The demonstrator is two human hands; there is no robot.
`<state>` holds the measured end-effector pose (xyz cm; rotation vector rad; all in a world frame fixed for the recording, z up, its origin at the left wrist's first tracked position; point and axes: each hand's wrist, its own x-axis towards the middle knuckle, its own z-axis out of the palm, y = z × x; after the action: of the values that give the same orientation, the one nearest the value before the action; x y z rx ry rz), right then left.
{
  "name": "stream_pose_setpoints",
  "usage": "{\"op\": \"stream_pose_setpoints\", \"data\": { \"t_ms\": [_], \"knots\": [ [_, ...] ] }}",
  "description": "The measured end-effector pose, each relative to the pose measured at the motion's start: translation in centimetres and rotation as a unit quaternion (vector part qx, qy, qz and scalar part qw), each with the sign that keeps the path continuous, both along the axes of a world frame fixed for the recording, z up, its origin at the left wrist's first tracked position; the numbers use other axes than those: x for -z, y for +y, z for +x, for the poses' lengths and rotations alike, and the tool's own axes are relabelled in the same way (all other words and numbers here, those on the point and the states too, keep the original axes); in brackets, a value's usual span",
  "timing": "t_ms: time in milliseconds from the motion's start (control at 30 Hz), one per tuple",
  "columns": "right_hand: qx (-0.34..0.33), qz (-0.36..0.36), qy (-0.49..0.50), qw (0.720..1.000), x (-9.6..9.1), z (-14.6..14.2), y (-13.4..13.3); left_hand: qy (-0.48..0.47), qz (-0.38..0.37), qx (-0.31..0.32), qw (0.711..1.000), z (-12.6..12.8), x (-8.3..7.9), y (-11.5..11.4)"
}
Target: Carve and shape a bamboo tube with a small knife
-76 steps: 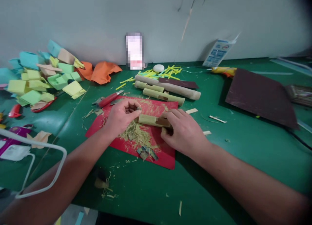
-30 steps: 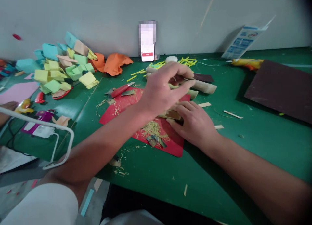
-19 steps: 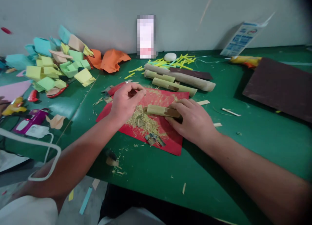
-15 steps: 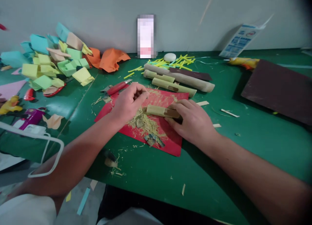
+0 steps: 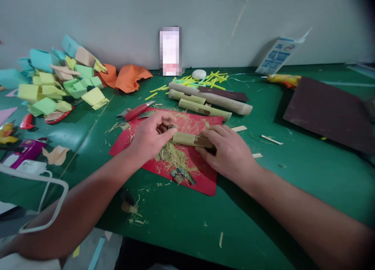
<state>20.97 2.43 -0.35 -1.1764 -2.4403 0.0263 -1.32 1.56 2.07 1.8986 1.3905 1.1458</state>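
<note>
My right hand (image 5: 221, 147) is wrapped around a short bamboo tube (image 5: 184, 139) with a cut-out notch in its side. The tube lies roughly level over a red sheet (image 5: 208, 186). At the tube's left end, my left hand (image 5: 154, 133) has its fingers curled and thumb pressed in; a small dark bit shows between them, too hidden to name. Below the tube is a heap of pale shavings (image 5: 175, 157), with several dark grey-green scraps (image 5: 183, 176) beside it. A red-handled knife (image 5: 137, 111) rests at the sheet's upper left edge.
Behind the sheet lie more notched bamboo pieces (image 5: 205, 109) and a long tube (image 5: 222, 100). Yellow strips (image 5: 215, 80) and a white oval object (image 5: 199, 74) are at the wall. Folded paper boxes (image 5: 47, 88) pile up left; a dark brown board (image 5: 328, 114) stands right.
My left hand has come slightly down and closer to the tube's left end. My right hand keeps its hold on the tube. The whole view has shifted a little.
</note>
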Motion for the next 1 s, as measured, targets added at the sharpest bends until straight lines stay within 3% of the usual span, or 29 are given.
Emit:
{"op": "stream_pose_setpoints", "data": {
  "t_ms": [233,500,700,1000],
  "knots": [
    [-0.002,-0.005,-0.001,1.000,0.04,0.14,-0.06,-0.030,-0.128,-0.011,0.991,0.41,-0.01,0.19],
    [0.003,-0.015,-0.006,1.000,-0.01,0.07,-0.11,-0.056,-0.172,-0.002,0.984,0.14,0.71,0.57],
    [0.003,-0.022,0.000,1.000,-0.02,0.01,-0.08,-0.039,-0.160,0.026,0.986,-0.01,0.13,0.51],
    [-0.007,-0.020,0.021,1.000,0.09,-0.03,0.10,0.004,-0.117,-0.011,0.993,-0.02,0.62,0.74]
  ]
}}
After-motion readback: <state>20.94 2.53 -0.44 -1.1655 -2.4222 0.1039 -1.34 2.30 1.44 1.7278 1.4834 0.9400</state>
